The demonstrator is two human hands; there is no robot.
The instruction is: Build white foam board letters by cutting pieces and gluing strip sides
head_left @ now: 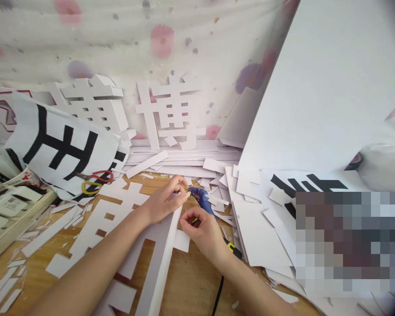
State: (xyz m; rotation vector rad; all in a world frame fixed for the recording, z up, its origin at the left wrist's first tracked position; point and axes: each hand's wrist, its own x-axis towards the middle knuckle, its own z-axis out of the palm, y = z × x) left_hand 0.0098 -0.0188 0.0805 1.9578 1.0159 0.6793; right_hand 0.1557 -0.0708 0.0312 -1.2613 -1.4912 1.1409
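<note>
A large white foam-board cut-out character [115, 210] lies on the wooden table, with a raised white strip [166, 259] along its right edge. My left hand [167, 199] is closed at the strip's far end, thumb and fingers together; what they pinch is too small to make out. Beside the strip is my right hand [202, 228], fingers curled into a pinch whose contents are hidden. A blue glue gun [202, 197] lies just beyond both hands. Part of a black-and-yellow tool handle [233, 249] shows past my right hand, with yellow also visible between the fingers.
Red-and-yellow scissors [97, 182] rest on a printed character sheet [69, 145] at left. Finished white characters [171, 112] lean against the patterned curtain. Offcuts and stacked boards [260, 232] lie at right, below a tall white panel [316, 87]. A black cord [219, 296] crosses the front.
</note>
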